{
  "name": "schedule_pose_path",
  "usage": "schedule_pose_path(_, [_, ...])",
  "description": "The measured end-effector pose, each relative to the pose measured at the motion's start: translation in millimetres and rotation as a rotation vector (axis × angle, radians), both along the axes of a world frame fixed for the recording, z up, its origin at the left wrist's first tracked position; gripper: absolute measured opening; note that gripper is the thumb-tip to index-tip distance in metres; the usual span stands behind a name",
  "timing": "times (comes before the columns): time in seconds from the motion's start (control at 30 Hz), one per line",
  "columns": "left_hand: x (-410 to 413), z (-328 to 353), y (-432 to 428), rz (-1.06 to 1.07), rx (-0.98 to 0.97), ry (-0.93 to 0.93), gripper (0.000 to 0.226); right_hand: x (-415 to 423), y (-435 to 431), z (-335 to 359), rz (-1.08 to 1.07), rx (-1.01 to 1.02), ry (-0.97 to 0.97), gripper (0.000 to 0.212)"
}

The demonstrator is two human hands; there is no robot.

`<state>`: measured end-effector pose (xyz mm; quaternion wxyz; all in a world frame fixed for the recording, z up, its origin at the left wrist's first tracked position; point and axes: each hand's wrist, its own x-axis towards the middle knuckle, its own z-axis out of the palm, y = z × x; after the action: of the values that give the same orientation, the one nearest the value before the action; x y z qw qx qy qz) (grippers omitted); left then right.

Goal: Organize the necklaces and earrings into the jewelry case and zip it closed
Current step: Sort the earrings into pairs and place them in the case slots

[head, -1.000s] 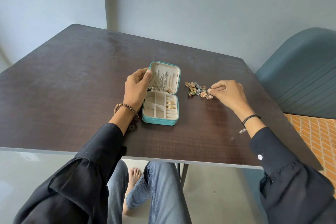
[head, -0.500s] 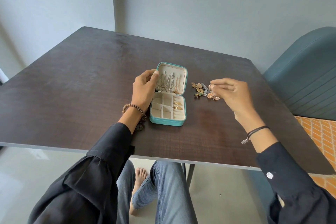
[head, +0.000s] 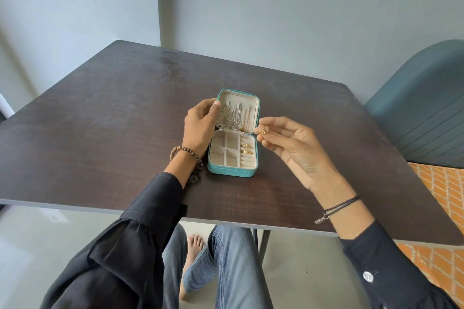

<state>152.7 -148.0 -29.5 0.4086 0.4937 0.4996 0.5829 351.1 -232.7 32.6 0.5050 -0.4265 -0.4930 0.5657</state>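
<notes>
A small teal jewelry case [head: 229, 171] lies open in the middle of the dark table. Several chain necklaces [head: 232, 118] hang inside its raised lid [head: 237, 94]. Two gold pieces [head: 245, 148] sit in the right-hand slots of the cream tray; the other compartments look empty. My left hand [head: 198, 125] grips the lid's left edge, thumb on the rim. My right hand [head: 293, 148] hovers just right of the case hinge, pinching a small gold earring [head: 264, 130] between thumb and fingers. No loose jewelry shows on the table; my right hand covers that spot.
The dark wooden table [head: 113, 120] stands against a pale wall. A blue upholstered chair [head: 421, 113] is at the right side, above an orange patterned rug [head: 442, 188]. My legs and a bare foot show below the near edge.
My right hand lifted a gold earring from the loose pile and carried it left to the case's right edge. My left hand stayed on the lid. The view shifted slightly.
</notes>
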Motion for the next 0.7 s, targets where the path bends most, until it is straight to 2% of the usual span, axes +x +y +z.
schedule_pose_path(0.17, [0.0, 1.5, -1.0, -0.004, 0.003, -0.003, 0.039, -6.1, -2.1, -0.8, 0.007, -0.013, 0.025, 0.017])
schedule_pose_path(0.4, [0.4, 0.9, -1.0, -0.011, 0.009, -0.016, 0.035, -7.8, 1.1, -9.9, -0.036, 0.062, -0.151, 0.016])
schedule_pose_path(0.7, [0.7, 2.6, -2.2, -0.005, 0.0, -0.004, 0.038, -12.6, -1.2, -7.0, 0.016, -0.04, -0.002, 0.008])
